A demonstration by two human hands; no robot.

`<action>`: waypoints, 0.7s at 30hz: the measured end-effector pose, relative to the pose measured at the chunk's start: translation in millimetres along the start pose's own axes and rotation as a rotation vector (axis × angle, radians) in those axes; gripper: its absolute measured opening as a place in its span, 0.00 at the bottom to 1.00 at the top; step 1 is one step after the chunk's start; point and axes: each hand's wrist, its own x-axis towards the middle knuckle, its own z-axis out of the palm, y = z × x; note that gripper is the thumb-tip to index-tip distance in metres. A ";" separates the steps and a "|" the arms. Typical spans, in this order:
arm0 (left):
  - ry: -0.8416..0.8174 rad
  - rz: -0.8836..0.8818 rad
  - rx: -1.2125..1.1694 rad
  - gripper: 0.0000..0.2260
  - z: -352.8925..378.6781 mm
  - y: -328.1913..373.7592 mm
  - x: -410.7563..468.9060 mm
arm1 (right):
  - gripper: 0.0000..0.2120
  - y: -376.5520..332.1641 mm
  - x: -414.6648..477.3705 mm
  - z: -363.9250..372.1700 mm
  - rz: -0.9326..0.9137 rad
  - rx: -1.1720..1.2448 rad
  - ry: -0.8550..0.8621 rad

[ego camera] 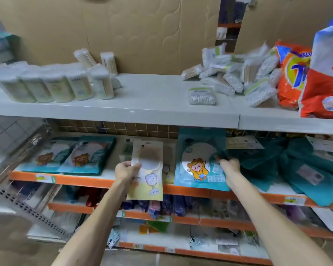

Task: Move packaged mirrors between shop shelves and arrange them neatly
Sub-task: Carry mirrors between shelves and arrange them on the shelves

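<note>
My left hand (127, 169) grips the left edge of a yellow-and-white packaged mirror (146, 169), held upright in front of the orange-edged shelf (75, 179). My right hand (230, 166) pinches the right side of a teal packaged mirror with a yellow cartoon figure (199, 164), tilted up off the same shelf. Two more teal mirror packs with a brown bear (69, 154) lie flat at the shelf's left. A heap of teal packs (296, 167) lies to the right of my right hand. More pale packs (168, 169) sit between my hands, partly hidden.
The grey upper shelf (142, 104) carries cotton-swab tubs (52, 87) at left, a pile of small bags (235, 73) at right, and detergent bags (292, 73). Cardboard backs it. Lower orange shelves (181, 219) hold mixed packets. A loose perforated metal upright (17, 200) leans at left.
</note>
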 end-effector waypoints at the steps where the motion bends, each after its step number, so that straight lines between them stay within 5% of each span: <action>1: 0.007 0.004 0.017 0.08 4.4 1.6 6.1 | 0.11 -2.9 1.6 2.2 0.006 0.014 0.006; 12: -0.121 -0.021 0.112 0.05 57.0 4.8 78.4 | 0.07 -3.3 25.7 -1.1 -0.076 0.101 0.118; 21: 0.013 0.120 0.173 0.07 89.4 -35.3 132.8 | 0.06 21.0 55.4 4.2 -0.094 0.083 0.158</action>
